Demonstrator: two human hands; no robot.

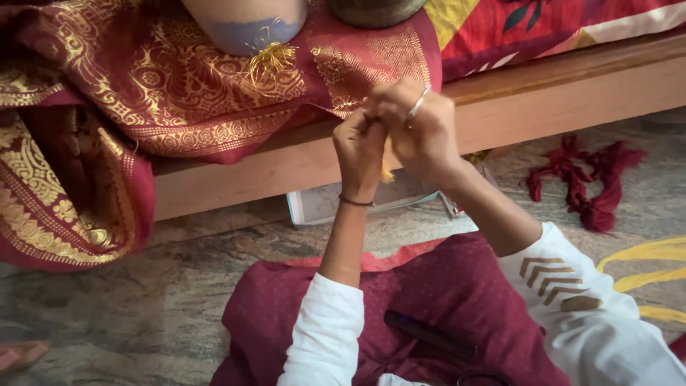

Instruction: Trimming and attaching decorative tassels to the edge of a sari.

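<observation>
There's a flat pale booklet or packet (336,204) with a light blue edge lying on the floor under the wooden bed frame (572,89), half hidden behind the hands; can't tell any more about it. The frame's long edge runs left to right across the far side; a maroon sari with gold patterning (143,93) is draped over it and hangs down to the stone floor (107,300) on the left; a small yellow tassel (270,61) sits on the cloth up top. Bare floor on the near left, and to the right a heap of dark red threads (586,179) lies well apart from the hands.

Left hand (359,146) and right hand (421,132) are raised together just in front of the frame edge, touching each other; fingers (386,107) on both are pressed together, pinching a bit of yellow thread (386,171) that pokes out below between the hands. Ring on the right hand, thin bracelet on the left wrist. A dark pen-like thing (429,334) rests on the maroon lap nearby.
</observation>
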